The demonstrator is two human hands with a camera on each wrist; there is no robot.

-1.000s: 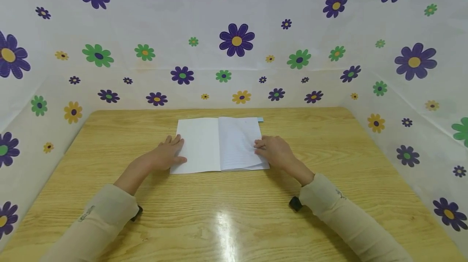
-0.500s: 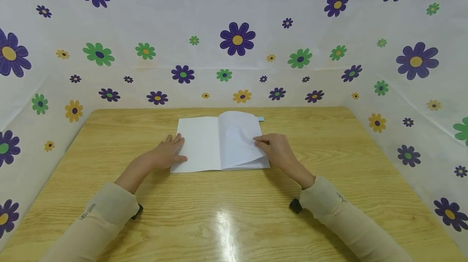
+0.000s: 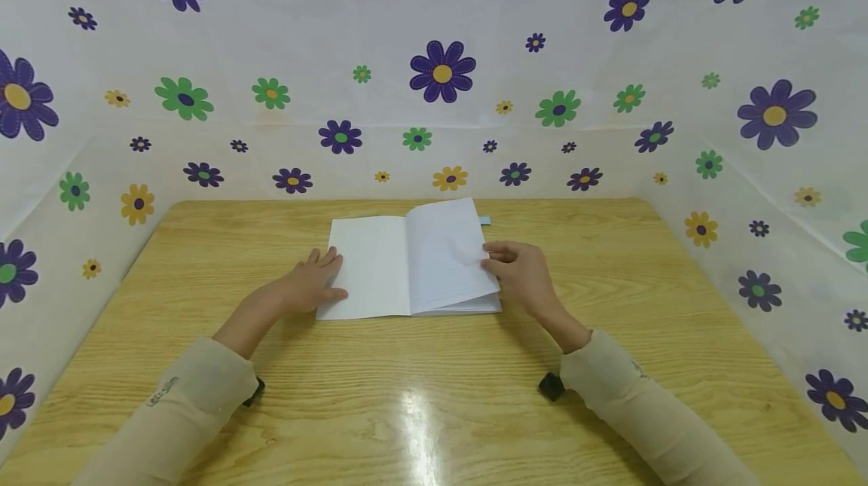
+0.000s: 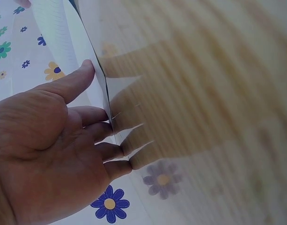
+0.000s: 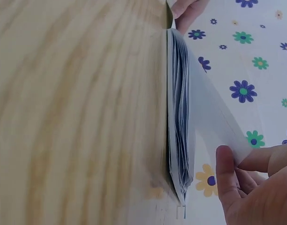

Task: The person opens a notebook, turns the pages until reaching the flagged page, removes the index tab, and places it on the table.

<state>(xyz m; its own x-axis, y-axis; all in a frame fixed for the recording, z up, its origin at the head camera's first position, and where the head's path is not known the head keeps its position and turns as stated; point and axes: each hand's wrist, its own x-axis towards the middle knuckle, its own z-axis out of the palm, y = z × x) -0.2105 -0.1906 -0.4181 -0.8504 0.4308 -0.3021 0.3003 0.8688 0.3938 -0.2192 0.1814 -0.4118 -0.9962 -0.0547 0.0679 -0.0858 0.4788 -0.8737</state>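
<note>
An open notebook [image 3: 373, 267] lies on the wooden table, a plain white side on the left and a faintly lined page [image 3: 447, 256] on the right. My left hand [image 3: 312, 282] rests on the left edge with fingers spread and straight; in the left wrist view its fingertips and thumb [image 4: 84, 75] lie along that edge. My right hand [image 3: 525, 275] pinches the outer edge of the lined page between thumb and fingers. That page is lifted and slanted above the stack of pages [image 5: 180, 117], which shows in the right wrist view. A light blue tab [image 3: 484, 221] sticks out at the upper right.
The glossy wooden table [image 3: 420, 380] reflects a bright light near its front. A white flower-printed cloth [image 3: 380, 34] stands behind and along both sides of it. A small black device [image 3: 551, 386] sits at the right cuff, another at the left cuff [image 3: 254, 392].
The right hand has gone from touching the page's edge to pinching it and has shifted slightly right. The lined page has risen off the stack. The left hand stays in place.
</note>
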